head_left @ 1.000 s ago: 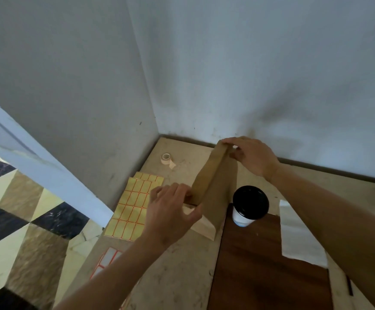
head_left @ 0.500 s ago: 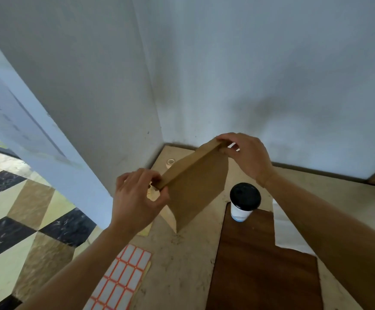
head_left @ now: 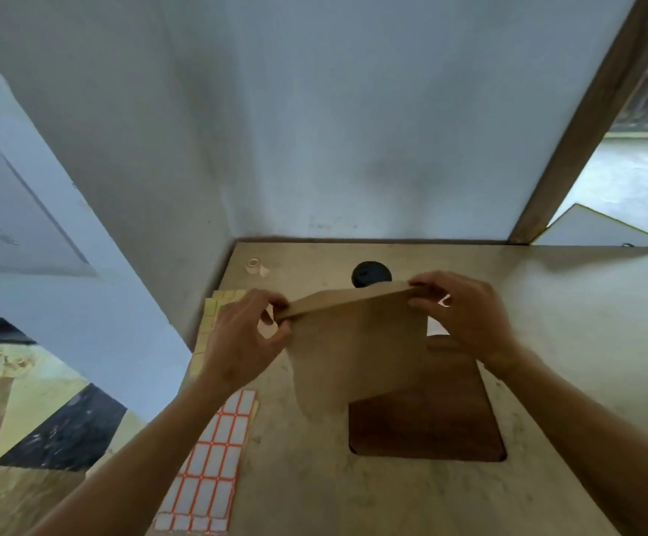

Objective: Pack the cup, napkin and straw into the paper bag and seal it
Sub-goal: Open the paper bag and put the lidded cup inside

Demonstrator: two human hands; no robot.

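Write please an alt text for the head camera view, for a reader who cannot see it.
Two hands hold a flat brown paper bag up by its top edge, the left hand and the right hand each pinching one corner. A black cup lid shows behind it; label sheets lie at left on the table.

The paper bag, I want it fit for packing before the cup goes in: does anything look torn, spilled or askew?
Nothing stands out. The paper bag hangs flat and untorn, pinched at its top edge by left hand and right hand.
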